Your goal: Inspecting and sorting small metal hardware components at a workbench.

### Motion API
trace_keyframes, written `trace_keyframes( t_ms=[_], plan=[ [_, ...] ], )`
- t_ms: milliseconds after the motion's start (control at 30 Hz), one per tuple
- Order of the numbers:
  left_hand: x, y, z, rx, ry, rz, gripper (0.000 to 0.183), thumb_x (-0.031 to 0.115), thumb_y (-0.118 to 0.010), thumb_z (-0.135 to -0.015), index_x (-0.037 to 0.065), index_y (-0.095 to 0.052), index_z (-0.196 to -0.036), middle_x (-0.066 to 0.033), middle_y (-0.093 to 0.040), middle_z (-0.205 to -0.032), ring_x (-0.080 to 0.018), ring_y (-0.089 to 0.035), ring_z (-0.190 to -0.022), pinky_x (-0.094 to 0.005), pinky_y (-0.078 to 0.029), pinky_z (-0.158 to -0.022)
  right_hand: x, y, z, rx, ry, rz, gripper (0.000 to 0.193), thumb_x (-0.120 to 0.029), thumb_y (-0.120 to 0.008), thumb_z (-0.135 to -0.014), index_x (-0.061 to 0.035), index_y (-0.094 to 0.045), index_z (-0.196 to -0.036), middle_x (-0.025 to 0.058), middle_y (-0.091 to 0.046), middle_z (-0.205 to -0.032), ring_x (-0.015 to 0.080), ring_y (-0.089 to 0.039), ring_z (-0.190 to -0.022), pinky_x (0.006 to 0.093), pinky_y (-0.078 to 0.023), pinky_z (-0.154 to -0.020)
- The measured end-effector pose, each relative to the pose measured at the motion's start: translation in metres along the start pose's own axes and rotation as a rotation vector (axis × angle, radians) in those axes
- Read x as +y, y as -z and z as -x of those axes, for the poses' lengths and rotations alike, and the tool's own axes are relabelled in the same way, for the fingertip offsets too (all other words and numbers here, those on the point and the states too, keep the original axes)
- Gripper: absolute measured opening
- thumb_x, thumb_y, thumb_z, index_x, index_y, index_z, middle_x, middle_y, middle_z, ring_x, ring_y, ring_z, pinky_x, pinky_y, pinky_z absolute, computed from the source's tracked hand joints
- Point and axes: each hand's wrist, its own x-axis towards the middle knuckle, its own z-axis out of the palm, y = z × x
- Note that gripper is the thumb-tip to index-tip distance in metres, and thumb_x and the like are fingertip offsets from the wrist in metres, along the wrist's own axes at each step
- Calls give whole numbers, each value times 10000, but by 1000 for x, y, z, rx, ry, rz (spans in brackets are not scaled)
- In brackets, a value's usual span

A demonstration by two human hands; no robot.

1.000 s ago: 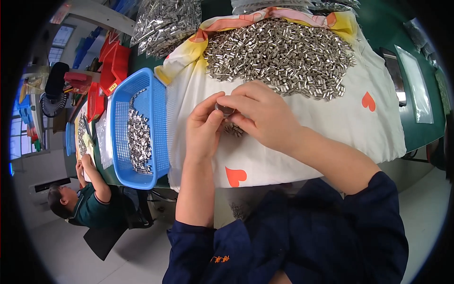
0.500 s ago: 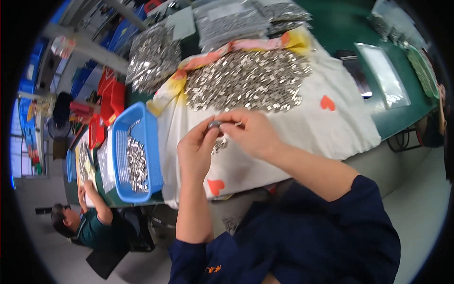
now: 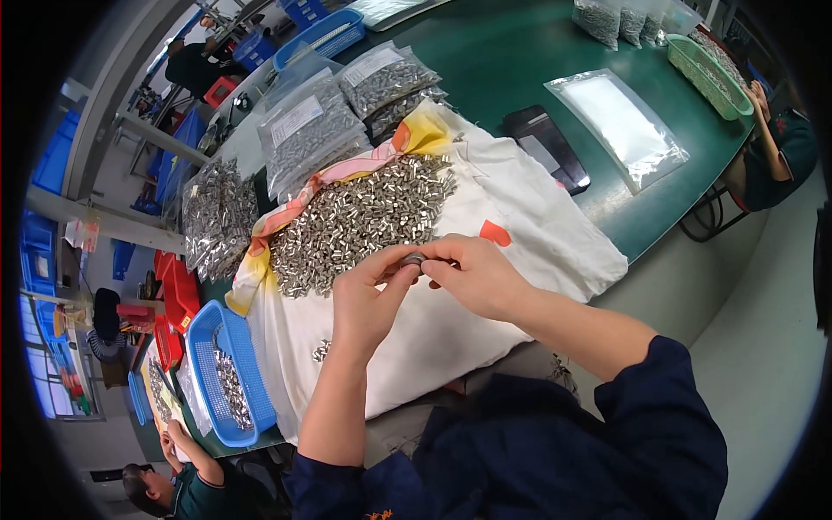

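Observation:
My left hand and my right hand meet fingertip to fingertip above a white cloth. Both pinch a small round grey piece, dark and ring-like at its rim; the fingers cover much of it. Just beyond my hands lies a wide heap of small silvery metal pieces on the cloth. A little cluster of similar metal pieces rests beside my left wrist.
A blue basket with metal pieces stands at the left. Filled plastic bags lie beyond the heap. A dark phone and a clear bag with white content lie on the green table. Co-workers sit at left and right.
The view has swung, so the heap and basket appear farther left and lower. Both hands stay pinched on the grey piece. A bright bit by my right fingertips no longer shows.

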Motion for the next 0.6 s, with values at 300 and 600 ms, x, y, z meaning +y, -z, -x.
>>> trace_keyframes(
  t_ms=[300,600],
  plan=[
    [-21,9,9,-312,242,369,219,34,-557,-832,-7,-586,-1045,-42,-626,-854,-92,-591,-732,-219,-489,-667,29,16,5,-303,-259,-432,170,-160,-529,-873,-14,-611,-900,22,-590,-795,93,-527,-688,230,-451,-655],
    [-50,26,82,-123,157,697,233,22,-523,-854,-11,-530,-1085,-103,-619,-893,-156,-610,-757,-268,-514,-693,18,-37,18,-450,-190,-352,114,-62,-579,-829,-2,-592,-925,44,-612,-847,101,-564,-757,234,-464,-723]
  ],
)
